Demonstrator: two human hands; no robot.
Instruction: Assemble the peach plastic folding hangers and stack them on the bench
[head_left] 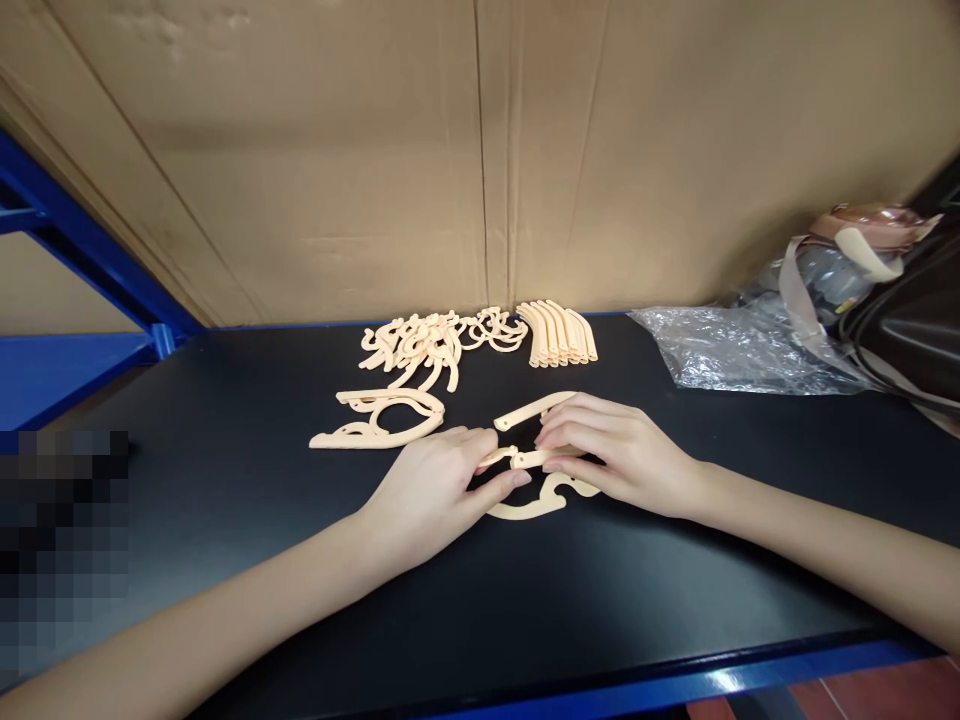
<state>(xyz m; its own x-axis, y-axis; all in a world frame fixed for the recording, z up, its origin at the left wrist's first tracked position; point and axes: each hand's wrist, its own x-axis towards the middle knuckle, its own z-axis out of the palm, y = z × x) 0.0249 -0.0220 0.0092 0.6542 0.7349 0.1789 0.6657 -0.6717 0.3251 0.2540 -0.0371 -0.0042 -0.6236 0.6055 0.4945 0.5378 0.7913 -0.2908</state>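
Note:
My left hand (442, 480) is closed with thumb and fingers on a small curved cream plastic piece (496, 458), most of it hidden by the fingers. A cream hanger arm (531, 459) is pinched in my right hand (622, 450), its holed end touching the left piece. Behind the right fingers lies another hanger arm (517, 414), partly covered by that hand. Under both hands a hooked, wavy cream piece (529, 508) rests on the table. Left of my hands lies a folding hanger (409, 437) with its arms folded together.
On the black table (525, 610), a loose pile of hooked cream pieces (420, 340) lies at the back. Some ring-like pieces (499, 330) and a stack of hanger arms (555, 335) sit beside it. A clear plastic bag (727, 345), a bottle (821, 275) and a dark bag (915, 310) stand right.

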